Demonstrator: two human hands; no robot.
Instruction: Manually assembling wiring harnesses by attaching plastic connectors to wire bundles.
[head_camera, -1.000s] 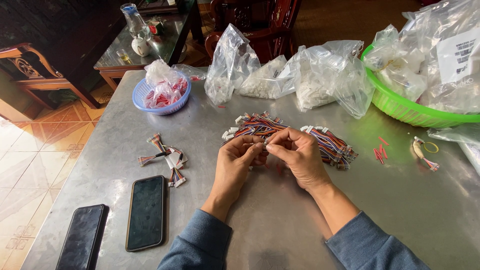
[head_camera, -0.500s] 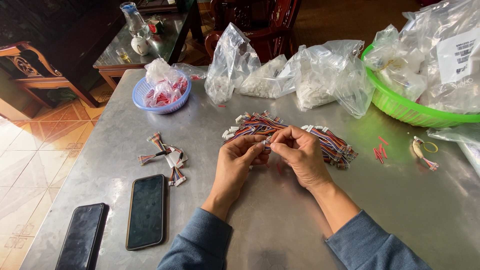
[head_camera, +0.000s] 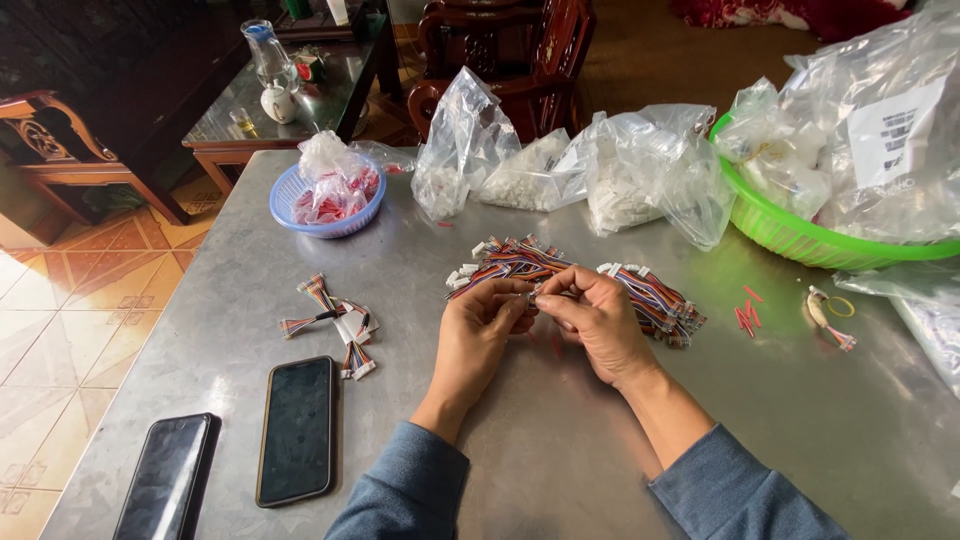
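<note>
Head view: my left hand (head_camera: 478, 335) and right hand (head_camera: 598, 322) meet at table (head_camera: 560, 440) centre, fingers (head_camera: 520, 303) of both pinched together on a small white connector (head_camera: 537, 294) with coloured wires. It sits just in front of the multicoloured wire harness pile (head_camera: 570, 275). Finished harness pieces (head_camera: 335, 322) lie to the left, near two phones (head_camera: 296, 428). Blue basket (head_camera: 325, 205) and green basket (head_camera: 800, 235) at the back.

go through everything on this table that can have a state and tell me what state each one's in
left hand: pinching a small connector
right hand: pinching the same piece
wire bundles: lying loose behind the hands
two phones: screens dark, face up
clear bags: filled, slumped
blue basket: holding red-filled packets
green basket: piled with bags
</note>
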